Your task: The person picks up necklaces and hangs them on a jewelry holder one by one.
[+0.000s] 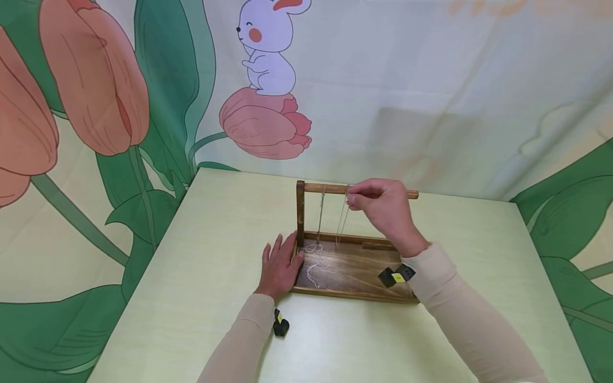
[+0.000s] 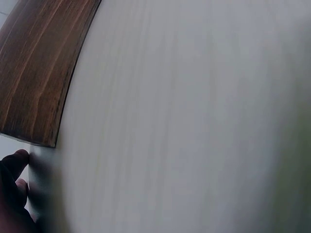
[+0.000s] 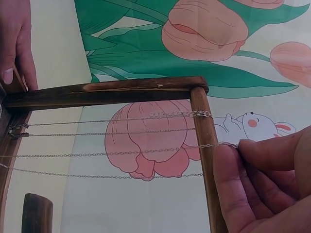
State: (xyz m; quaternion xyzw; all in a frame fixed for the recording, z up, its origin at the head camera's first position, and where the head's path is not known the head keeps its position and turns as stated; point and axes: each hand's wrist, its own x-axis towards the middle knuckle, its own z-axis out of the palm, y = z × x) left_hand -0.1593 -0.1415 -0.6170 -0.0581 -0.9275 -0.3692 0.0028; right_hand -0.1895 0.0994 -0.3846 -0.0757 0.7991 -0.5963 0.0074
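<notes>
Pinching a thin chain (image 3: 165, 150) between thumb and finger, the right hand (image 1: 387, 210) is up at the round wooden rod (image 1: 313, 187), with the chain hanging down from it. The rod is long and goes sideways, from the tall post (image 1: 300, 213) on the left to a free end on the right, past the hand. So the chain hangs across the rod, and the right hand is the near one. Another chain (image 1: 321, 213) hangs closer to the post, and a loose white chain (image 1: 313, 266) lies curled in the wooden tray (image 1: 354, 296) below. I can't tell if those two join. The left hand (image 1: 279, 268) is lower down, fingers spread, resting by the tray's left side on the desk (image 1: 201, 229). It grips nothing.
</notes>
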